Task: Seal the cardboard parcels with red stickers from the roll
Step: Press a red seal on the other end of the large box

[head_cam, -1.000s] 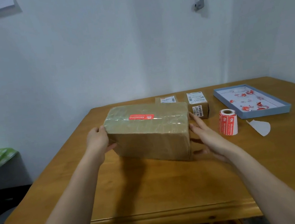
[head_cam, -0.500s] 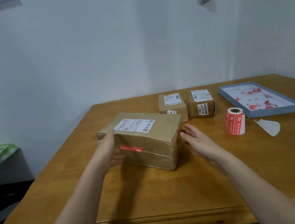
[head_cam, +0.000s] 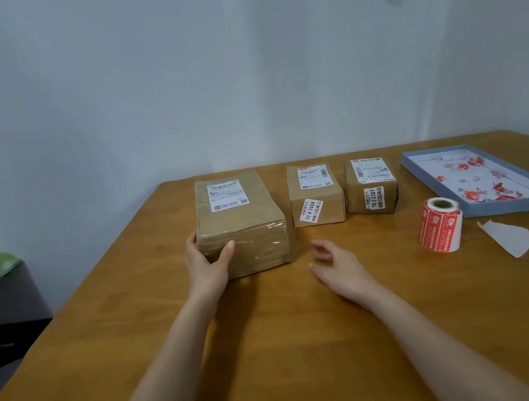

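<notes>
Gripping the large parcel (head_cam: 241,223) at its near corner, left hand (head_cam: 206,267) fingers curled; right hand (head_cam: 338,266) fingers loose, holding nothing

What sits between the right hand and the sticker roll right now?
Nothing visible. Only bare table lies between the right hand and the sticker roll; the two small parcels stand farther back.

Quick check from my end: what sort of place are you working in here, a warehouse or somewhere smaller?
Smaller, probably a home or small-office packing spot: one wooden table against a plain white wall, only three labelled cardboard parcels, and a roll of red stickers beside a shallow blue box lid.
</notes>
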